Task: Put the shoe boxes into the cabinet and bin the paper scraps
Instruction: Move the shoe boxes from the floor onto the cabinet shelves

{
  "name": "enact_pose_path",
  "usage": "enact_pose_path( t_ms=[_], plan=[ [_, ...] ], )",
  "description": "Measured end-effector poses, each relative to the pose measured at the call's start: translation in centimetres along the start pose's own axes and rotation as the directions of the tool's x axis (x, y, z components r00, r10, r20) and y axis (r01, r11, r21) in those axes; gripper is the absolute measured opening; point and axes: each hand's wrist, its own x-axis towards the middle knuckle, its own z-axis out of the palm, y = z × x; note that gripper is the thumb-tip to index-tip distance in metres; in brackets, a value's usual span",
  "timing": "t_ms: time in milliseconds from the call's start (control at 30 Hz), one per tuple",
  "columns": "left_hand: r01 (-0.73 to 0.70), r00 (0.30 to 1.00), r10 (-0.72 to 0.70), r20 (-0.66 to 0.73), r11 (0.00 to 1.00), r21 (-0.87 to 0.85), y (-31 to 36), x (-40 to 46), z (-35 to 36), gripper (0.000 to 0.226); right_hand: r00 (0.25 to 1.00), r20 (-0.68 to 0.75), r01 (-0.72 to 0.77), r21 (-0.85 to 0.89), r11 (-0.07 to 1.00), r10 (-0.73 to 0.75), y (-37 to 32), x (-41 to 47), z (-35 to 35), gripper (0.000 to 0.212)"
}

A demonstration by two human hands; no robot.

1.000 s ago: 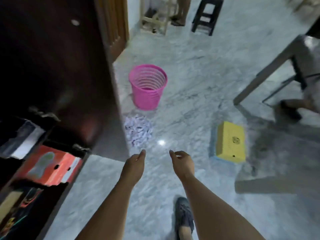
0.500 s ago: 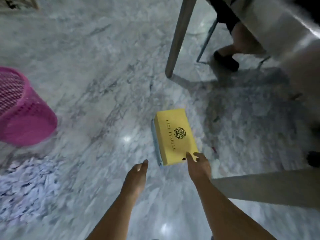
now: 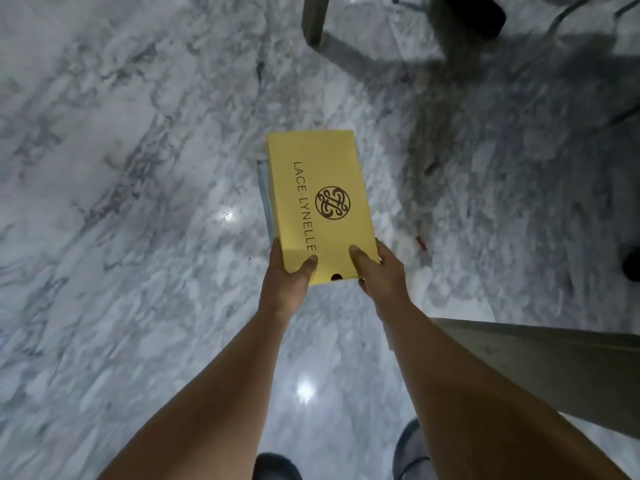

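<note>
A yellow shoe box (image 3: 320,199) with dark "LACE LYNELLE" lettering and a round logo lies lengthwise in front of me over the marble floor, a pale blue side showing along its left. My left hand (image 3: 287,278) grips its near left corner, thumb on the lid. My right hand (image 3: 379,273) grips its near right corner, thumb also on top. Whether the box still rests on the floor I cannot tell. The cabinet, the pink bin and the paper scraps are out of view.
A table leg (image 3: 313,19) stands at the top middle, with chair legs and a dark shoe (image 3: 476,12) behind it. A grey beam (image 3: 554,362) crosses the lower right. My own feet (image 3: 412,452) show at the bottom edge. A small red scrap (image 3: 421,243) lies right of the box.
I turned away from the cabinet and bin and closed in on the yellow box. Both hands, empty and apart before, now grip its near end.
</note>
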Motion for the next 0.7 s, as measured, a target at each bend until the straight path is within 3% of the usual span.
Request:
enact_pose_path(
  t_ms=[133, 233, 367, 533, 700],
  plan=[
    [-0.022, 1.0, 0.022, -0.006, 0.998, 0.053, -1.1, -4.2, -1.7, 0.074, 0.998, 0.065, 0.005, 0.015, 1.0, -0.006, 0.2, -4.4, -0.8, 0.032],
    [-0.028, 1.0, 0.028, -0.01, 0.999, 0.04, -0.7, -8.8, -3.6, 0.072, 0.996, 0.084, -0.003, 0.023, 1.0, 0.002, 0.5, -9.2, -1.0, 0.038],
    [-0.029, 0.999, 0.031, -0.041, 0.999, 0.044, -1.5, -17.8, -6.8, 0.062, 0.996, 0.091, -0.024, 0.051, 0.998, 0.019, 1.6, -18.4, -1.2, 0.029],
    [0.049, 0.977, -0.043, -0.209, 0.998, 0.025, -5.1, -34.0, -13.0, 0.065, 0.979, 0.204, -0.025, 0.021, 0.999, 0.021, 5.0, -33.7, -1.0, 0.031],
    [0.144, 0.898, -0.13, -0.421, 0.99, 0.001, -11.5, -52.9, -20.7, 0.062, 0.917, 0.395, 0.107, -0.122, 0.987, -0.05, 9.0, -50.5, 1.0, 0.041]
  ],
)
